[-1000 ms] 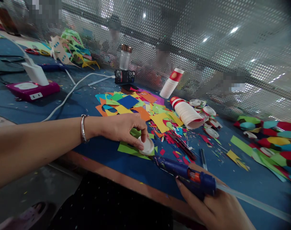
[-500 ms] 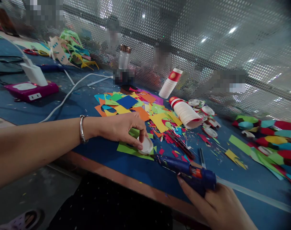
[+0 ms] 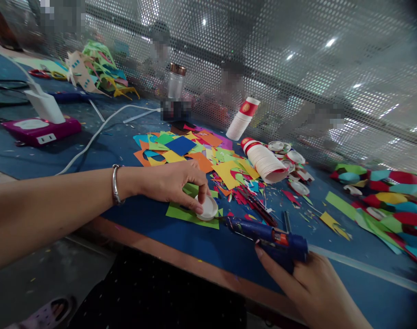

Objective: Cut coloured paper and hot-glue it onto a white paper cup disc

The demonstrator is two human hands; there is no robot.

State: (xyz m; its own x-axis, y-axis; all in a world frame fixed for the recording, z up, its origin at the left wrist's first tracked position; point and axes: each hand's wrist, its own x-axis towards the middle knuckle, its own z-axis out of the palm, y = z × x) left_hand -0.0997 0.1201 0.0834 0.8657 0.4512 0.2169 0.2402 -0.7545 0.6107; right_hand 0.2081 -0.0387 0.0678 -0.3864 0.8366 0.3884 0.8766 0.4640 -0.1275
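My left hand point(image 3: 186, 185) pinches the rim of a small white paper cup base point(image 3: 209, 208), a shallow round piece. It sits on a green paper sheet point(image 3: 181, 214) near the table's front edge. In my right hand point(image 3: 311, 283) is a blue hot glue gun point(image 3: 263, 233), its nozzle pointing left at the right side of the cup base. Whether the nozzle touches the base or the paper I cannot tell. Dark-handled scissors point(image 3: 258, 206) lie just behind the glue gun.
Coloured paper scraps point(image 3: 181, 146) cover the table's middle. Behind them are stacked paper cups point(image 3: 243, 119), a tipped cup stack point(image 3: 266, 163) and a glass bottle point(image 3: 176, 82). A purple power strip point(image 3: 40, 130) with a white cable stands left. Colourful paper pieces point(image 3: 393, 192) lie right.
The glue gun's nozzle has shifted slightly along the right side of the cup base. My left hand keeps its pinch on the base. The whole view has moved a little.
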